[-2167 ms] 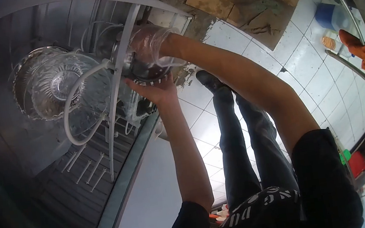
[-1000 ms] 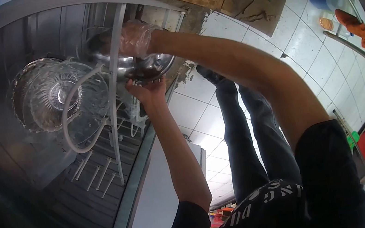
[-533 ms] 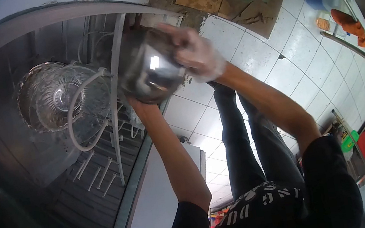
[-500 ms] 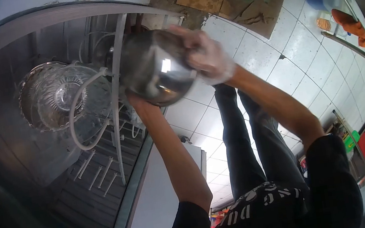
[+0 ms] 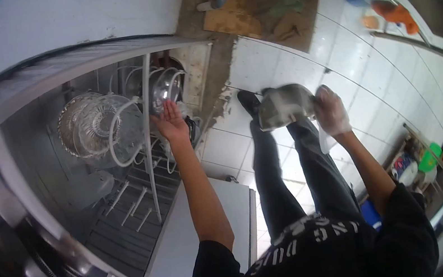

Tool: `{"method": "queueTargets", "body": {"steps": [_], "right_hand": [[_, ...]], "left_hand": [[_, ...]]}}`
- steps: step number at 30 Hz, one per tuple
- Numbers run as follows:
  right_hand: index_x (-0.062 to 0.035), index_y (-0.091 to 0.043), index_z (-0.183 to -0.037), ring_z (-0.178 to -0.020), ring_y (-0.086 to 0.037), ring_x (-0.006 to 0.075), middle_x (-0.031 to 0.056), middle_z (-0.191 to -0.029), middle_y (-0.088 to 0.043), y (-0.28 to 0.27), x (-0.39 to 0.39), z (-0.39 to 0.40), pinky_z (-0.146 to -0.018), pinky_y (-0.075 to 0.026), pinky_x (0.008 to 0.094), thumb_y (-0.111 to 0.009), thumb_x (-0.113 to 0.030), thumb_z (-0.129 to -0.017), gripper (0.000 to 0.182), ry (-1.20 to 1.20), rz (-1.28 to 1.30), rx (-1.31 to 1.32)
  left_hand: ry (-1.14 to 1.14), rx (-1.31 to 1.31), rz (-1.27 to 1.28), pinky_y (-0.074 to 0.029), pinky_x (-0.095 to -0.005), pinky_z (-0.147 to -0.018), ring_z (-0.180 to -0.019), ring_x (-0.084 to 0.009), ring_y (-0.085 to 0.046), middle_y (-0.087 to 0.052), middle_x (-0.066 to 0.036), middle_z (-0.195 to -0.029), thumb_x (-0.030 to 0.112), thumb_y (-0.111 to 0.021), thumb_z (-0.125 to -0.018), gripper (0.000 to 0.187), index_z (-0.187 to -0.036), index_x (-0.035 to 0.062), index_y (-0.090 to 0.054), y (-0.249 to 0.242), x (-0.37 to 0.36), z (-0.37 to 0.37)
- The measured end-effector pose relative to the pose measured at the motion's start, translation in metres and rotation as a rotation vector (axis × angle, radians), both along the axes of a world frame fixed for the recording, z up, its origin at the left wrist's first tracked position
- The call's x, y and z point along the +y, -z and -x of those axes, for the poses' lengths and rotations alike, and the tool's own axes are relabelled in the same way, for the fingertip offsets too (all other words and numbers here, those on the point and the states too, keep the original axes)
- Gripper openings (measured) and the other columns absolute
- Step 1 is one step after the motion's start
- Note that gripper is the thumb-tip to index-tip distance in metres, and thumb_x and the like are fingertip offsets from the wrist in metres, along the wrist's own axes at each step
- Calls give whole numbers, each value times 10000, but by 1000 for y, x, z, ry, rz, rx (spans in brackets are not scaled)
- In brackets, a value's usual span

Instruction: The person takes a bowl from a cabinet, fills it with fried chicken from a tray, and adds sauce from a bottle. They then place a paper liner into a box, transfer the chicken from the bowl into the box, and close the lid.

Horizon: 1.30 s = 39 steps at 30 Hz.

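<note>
My right hand [image 5: 331, 110] is out over the floor beside my leg, its fingers at the edge of a shiny metal bowl [image 5: 286, 106] that is smeared by motion. Something thin and white [image 5: 326, 139] hangs by that wrist. My left hand [image 5: 173, 124] reaches to the cabinet rack, palm up and fingers extended. Its fingertips are right at another metal bowl [image 5: 164, 90], which stands on edge in the rack. Left of the hand, a white curved wire rack [image 5: 114, 139] stands in front of clear patterned glass plates [image 5: 96, 122].
A metal cabinet [image 5: 154, 202] with a slatted shelf and white pegs opens on the left. White floor tiles [image 5: 273, 63] spread beneath me, with a stained brown board [image 5: 271, 9] at the top. An orange cloth [image 5: 398, 16] hangs by a rail; red and green items sit at right.
The metal bowl has moved from between both hands at the rack to the right, in my right hand. My left hand has let go and stays by the rack, fingers extended.
</note>
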State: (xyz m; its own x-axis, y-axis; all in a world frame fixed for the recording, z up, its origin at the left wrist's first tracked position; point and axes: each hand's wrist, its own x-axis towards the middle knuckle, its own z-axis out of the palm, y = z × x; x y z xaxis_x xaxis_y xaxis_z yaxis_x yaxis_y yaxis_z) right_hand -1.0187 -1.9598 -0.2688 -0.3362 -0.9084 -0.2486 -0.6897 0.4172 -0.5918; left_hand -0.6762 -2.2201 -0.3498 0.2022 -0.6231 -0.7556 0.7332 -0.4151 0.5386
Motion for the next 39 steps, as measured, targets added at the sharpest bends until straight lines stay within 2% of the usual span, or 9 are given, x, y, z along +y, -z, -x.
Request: {"method": "queueTargets", "body": {"steps": [2, 5, 9, 11, 13, 19, 24, 35, 39], "right_hand": [[-23, -537, -910, -796, -687, 273, 105, -780, -566, -32, 7, 0, -572, -509, 396, -553, -31, -861, 52, 239, -137, -292], [40, -567, -1059, -618, -668, 183, 109, -794, -656, -80, 19, -14, -491, -559, 324, -502, -48, -875, 214, 831, -263, -872], [31, -571, -1068, -620, -663, 168, 110, -797, -655, -145, 63, -15, -499, -565, 289, -555, -107, -888, 227, 817, -115, -967], [12, -575, -1077, -637, -661, 196, 106, -803, -659, -184, 83, -18, -547, -538, 327, -601, -134, -886, 241, 803, 22, -810], [-6, -575, -1083, -649, -637, 237, 99, -757, -635, -232, 98, -25, -606, -508, 369, -635, -149, -882, 254, 782, 100, -75], [-40, -600, -1126, -792, -601, 219, 117, -918, -602, -363, 126, -25, -715, -502, 338, -650, -1, -850, 283, 1000, 928, 158], [-42, -593, -1176, -829, -594, 199, 103, -913, -591, -469, 175, 4, -738, -500, 317, -621, 42, -846, 342, 1021, 1081, 424], [-45, -550, -1090, -834, -586, 204, 105, -959, -589, -530, 265, 9, -769, -484, 315, -523, 93, -809, 314, 969, 1458, 497], [-43, -538, -995, -777, -586, 198, 95, -849, -563, -533, 282, 4, -713, -483, 317, -525, 90, -803, 234, 1018, 1420, 510]], "left_hand": [[389, -281, -22, -429, -429, -1055, -1215, -328, -521, -446, -150, -1381, 478, -550, -937, 818, -1485, 45, -123, -21, 44, 21], [1026, -157, 41, -439, -411, -1012, -1188, -284, -527, -433, -131, -1387, 534, -482, -949, 746, -1472, 65, -230, -76, 121, 73], [1313, 128, 96, -429, -361, -1018, -1245, -215, -471, -392, -106, -1431, 359, -533, -976, 636, -1476, 71, -264, -204, 171, 140], [1544, -27, 294, -405, -350, -1035, -1251, -216, -463, -388, -114, -1433, 302, -540, -977, 643, -1479, 36, -238, -240, 174, 153], [1731, -205, 523, -381, -339, -1051, -1257, -216, -455, -385, -122, -1436, 245, -546, -978, 653, -1483, 0, -212, -292, 185, 169], [1427, -297, 1347, -423, -376, -1016, -1304, -288, -401, -336, -162, -1427, 169, -712, -856, 819, -1482, -7, -214, -461, 248, 199], [1306, 0, 1557, -453, -422, -983, -1328, -298, -339, -212, -161, -1457, 527, -739, -779, 989, -1498, 73, -233, -509, 313, 216], [1113, 139, 1936, -425, -454, -1014, -1360, -368, -310, -294, -219, -1416, 525, -717, -799, 928, -1509, 159, -245, -570, 389, 239], [818, -105, 2087, -483, -393, -939, -1216, -378, -487, -411, -216, -1311, 202, -678, -893, 429, -1252, 20, -529, -589, 391, 240]]}}
